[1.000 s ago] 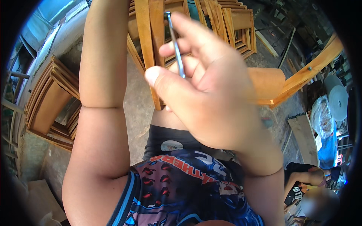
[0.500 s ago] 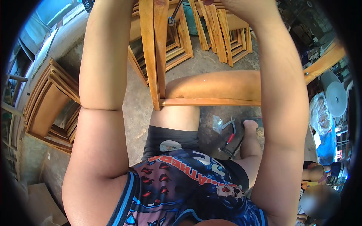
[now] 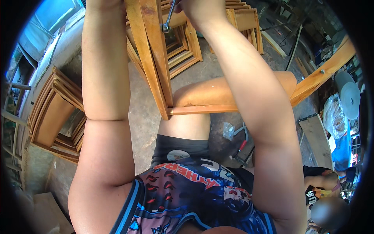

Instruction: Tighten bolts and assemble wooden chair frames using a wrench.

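Lettering in orange-red and white runs across the dark patterned jersey (image 3: 183, 187) at the near side, and I make out a pale oval print on the black shorts (image 3: 163, 152). Bold white characters also mark the shirt (image 3: 312, 197) of another person at near right.

At the far edge, I see the right hand (image 3: 202, 9), partly cut off, its visible fingers curled round a metal wrench (image 3: 170, 16). The wrench's head lies at the right side of a wooden frame (image 3: 159, 50); from here I cannot tell whether it sits on a bolt. That frame stands in the middle, with a brown curved panel (image 3: 206, 91) along its near rail.

The left forearm (image 3: 105, 70) reaches past the far edge, so I cannot tell how the left hand's fingers are set.

Similar frames (image 3: 54, 113) are stacked at left. On the floor, right of the thigh, lie a red-handled tool (image 3: 242, 146) and a small clear bag (image 3: 228, 131).
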Action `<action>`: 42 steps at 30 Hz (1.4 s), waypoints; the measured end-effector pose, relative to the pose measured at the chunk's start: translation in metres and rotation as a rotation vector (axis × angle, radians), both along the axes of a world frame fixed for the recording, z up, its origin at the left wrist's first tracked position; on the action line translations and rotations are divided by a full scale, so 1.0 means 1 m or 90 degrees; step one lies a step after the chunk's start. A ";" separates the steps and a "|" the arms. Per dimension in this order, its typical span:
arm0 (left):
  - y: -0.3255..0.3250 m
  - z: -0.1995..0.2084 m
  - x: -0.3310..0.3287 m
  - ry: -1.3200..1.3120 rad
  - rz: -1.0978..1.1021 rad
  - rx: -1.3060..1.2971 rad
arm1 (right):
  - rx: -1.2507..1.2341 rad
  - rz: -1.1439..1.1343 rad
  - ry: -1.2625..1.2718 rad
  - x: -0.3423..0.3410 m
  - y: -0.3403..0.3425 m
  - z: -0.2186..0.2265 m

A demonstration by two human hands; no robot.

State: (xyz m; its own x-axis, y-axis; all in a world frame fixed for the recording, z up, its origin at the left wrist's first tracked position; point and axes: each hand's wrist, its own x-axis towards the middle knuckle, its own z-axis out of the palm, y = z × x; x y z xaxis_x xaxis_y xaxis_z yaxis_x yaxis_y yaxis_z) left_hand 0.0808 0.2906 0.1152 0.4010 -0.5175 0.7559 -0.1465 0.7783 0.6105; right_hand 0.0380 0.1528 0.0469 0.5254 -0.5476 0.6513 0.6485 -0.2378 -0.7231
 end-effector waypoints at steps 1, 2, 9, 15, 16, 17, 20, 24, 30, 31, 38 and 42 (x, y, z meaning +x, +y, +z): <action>0.003 0.001 0.000 -0.007 0.011 -0.005 | 0.012 -0.035 0.024 0.005 0.004 -0.001; 0.004 0.001 0.001 -0.014 0.021 -0.011 | 0.045 -0.074 0.137 -0.004 0.011 -0.002; 0.012 -0.002 0.001 -0.013 -0.005 -0.002 | -0.260 -0.241 0.328 -0.028 0.003 -0.084; 0.004 -0.006 0.022 -0.003 0.025 -0.043 | -0.295 -0.128 0.422 -0.092 0.050 -0.123; 0.010 -0.005 0.005 0.002 0.019 -0.025 | -0.321 -0.129 0.432 -0.099 0.056 -0.123; 0.014 -0.005 -0.005 0.007 0.014 -0.007 | -0.321 -0.130 0.433 -0.105 0.060 -0.120; 0.002 -0.002 0.012 0.028 0.001 -0.031 | -0.338 -0.126 0.522 -0.111 0.062 -0.107; 0.011 -0.003 -0.008 0.007 0.011 0.000 | -0.376 -0.125 0.636 -0.100 0.040 -0.088; 0.008 -0.001 -0.004 0.011 -0.018 0.000 | -0.477 -0.184 0.416 -0.103 0.048 -0.115; 0.006 0.003 0.004 -0.052 0.036 -0.010 | -0.477 -0.181 0.416 -0.106 0.054 -0.115; 0.010 -0.002 -0.022 -0.047 -0.002 -0.041 | -0.512 -0.270 0.308 -0.090 0.040 -0.121; 0.009 -0.002 -0.016 -0.007 -0.024 -0.018 | -0.585 -0.320 0.274 -0.075 0.025 -0.115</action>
